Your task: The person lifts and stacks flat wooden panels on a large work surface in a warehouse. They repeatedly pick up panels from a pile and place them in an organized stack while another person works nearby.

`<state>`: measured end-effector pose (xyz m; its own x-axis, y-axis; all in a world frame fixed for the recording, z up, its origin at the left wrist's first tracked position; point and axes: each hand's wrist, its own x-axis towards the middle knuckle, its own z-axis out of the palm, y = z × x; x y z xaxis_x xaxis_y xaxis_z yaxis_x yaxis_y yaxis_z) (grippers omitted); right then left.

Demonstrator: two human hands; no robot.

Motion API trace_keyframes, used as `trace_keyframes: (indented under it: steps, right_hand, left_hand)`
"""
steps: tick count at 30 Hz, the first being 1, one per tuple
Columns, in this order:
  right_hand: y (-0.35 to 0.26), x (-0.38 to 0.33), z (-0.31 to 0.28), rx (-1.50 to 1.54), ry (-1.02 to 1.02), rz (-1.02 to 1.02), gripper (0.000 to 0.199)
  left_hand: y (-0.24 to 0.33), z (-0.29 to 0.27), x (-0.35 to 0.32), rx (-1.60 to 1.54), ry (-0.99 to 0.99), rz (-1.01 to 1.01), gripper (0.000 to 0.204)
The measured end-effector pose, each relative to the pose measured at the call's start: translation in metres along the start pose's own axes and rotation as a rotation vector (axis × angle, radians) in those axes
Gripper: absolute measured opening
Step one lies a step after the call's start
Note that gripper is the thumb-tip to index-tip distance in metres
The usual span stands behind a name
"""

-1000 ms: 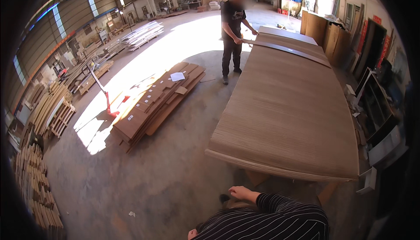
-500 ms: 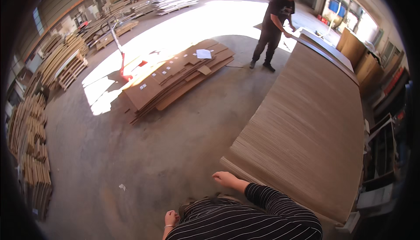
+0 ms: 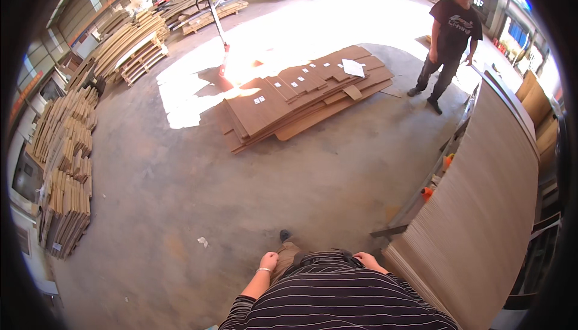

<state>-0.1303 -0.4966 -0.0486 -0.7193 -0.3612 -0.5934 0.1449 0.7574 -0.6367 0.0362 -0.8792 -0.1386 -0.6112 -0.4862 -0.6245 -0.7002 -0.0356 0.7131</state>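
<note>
Right hand (image 3: 368, 262) withdrawn from board stack (image 3: 481, 209); fingers empty

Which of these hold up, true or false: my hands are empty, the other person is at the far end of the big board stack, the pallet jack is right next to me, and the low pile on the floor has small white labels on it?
1. Both hands are empty. True: the left hand and the right hand rest by the waist and hold nothing.
2. Another person stands at the far end of the board stack. True: the person in dark clothes stands by the far end of the tall board stack.
3. The pallet jack is right next to you. False: the pallet jack is far off, beyond the floor pile.
4. The floor pile is bare. False: the brown floor pile carries small white labels and a white sheet.
</note>
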Motion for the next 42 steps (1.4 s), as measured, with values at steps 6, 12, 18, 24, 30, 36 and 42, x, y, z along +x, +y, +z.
trace_keyframes:
  steps: [6, 12, 18, 24, 30, 36, 42]
  right_hand:
    - [-0.027, 0.087, 0.008, -0.158, 0.133, 0.061, 0.031]
    - [-0.183, 0.147, 0.014, -0.126, 0.142, -0.068, 0.029]
    - [-0.251, 0.246, 0.016, -0.167, -0.003, -0.083, 0.028]
    - [-0.276, 0.402, 0.036, -0.371, -0.228, -0.048, 0.030]
    - [-0.386, 0.558, 0.075, -0.187, -0.123, -0.093, 0.027]
    - [-0.489, 0.638, 0.103, 0.255, -0.201, 0.029, 0.032]
    - [-0.476, 0.596, 0.122, -0.057, -0.138, 0.604, 0.067]
  left_hand:
    - [0.150, -0.092, 0.072, -0.138, -0.052, 0.009, 0.024]
    - [0.150, -0.190, 0.139, -0.156, 0.091, -0.083, 0.021]
    - [0.101, -0.217, 0.167, -0.412, 0.089, -0.234, 0.018]
    - [0.126, -0.245, 0.191, -0.023, 0.049, -0.268, 0.020]
    - [0.224, -0.327, 0.283, -0.041, 0.029, -0.262, 0.024]
    - [0.393, -0.313, 0.419, -0.363, 0.037, -0.404, 0.035]
    - [0.371, -0.280, 0.542, 0.220, -0.308, -0.259, 0.047]
